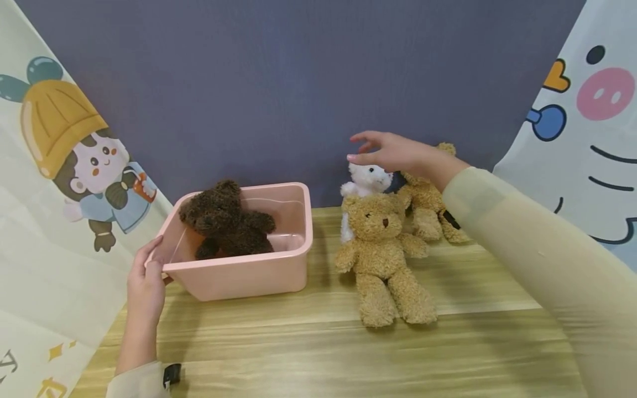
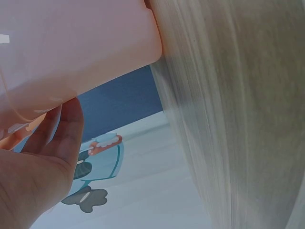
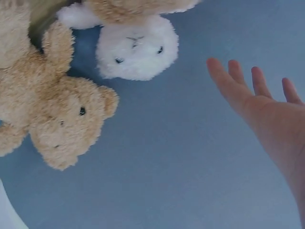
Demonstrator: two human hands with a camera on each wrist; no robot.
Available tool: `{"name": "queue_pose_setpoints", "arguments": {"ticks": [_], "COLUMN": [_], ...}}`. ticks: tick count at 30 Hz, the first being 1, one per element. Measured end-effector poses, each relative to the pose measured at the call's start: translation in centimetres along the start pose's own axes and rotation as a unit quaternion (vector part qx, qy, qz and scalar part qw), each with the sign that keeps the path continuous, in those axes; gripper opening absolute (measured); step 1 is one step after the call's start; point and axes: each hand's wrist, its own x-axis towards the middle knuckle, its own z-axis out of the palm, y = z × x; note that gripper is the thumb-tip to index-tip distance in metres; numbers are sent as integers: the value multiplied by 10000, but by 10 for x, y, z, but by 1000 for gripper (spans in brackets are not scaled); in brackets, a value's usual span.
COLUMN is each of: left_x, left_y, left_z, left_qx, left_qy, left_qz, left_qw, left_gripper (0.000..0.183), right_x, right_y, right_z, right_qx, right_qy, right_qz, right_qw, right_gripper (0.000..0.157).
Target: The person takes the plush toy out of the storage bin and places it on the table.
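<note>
My left hand (image 1: 146, 290) grips the left rim of a pink plastic bin (image 1: 249, 277); the left wrist view shows its fingers at the bin's edge (image 2: 81, 62). Inside the bin, a dark brown teddy bear (image 1: 234, 229) leans against the left wall. Over at the right, my right hand (image 1: 388, 152) is held above a white plush toy (image 1: 369, 179) with its fingers spread and nothing in them. A tan teddy bear (image 1: 380, 257) sits in front, partly covering the white toy. Another tan teddy bear (image 1: 426, 215) sits behind my right forearm, partly hidden by it.
The bin and toys stand on a wood-grain table (image 1: 278, 354) against a dark blue-grey back panel (image 1: 278, 99). Cartoon-printed sheets hang on the left (image 1: 30, 249) and right (image 1: 612, 166).
</note>
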Motion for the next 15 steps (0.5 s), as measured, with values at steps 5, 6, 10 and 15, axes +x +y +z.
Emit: {"name": "queue_pose_setpoints", "arguments": {"ticks": [5,6,10,15], "left_x": [0,1,1,1], "left_y": [1,1,1,0], "left_z": [2,2,3,1], "left_qx": [-61,-86,-154,-193], "left_qy": [4,11,46,72], "left_qz": [6,11,41,28], "left_qw": [10000,10000,9999,9998], "left_gripper": [56,57,56,57], "right_x": [5,6,12,23], "right_y": [-14,-17,-31,-52], "right_z": [3,3,9,23], "right_qx": [3,-5,52,151], "right_qy": [45,47,59,-34], "right_qz": [4,-2,-122,-355], "right_qw": [10000,10000,9999,9992], "right_gripper": [84,84,82,82]}}
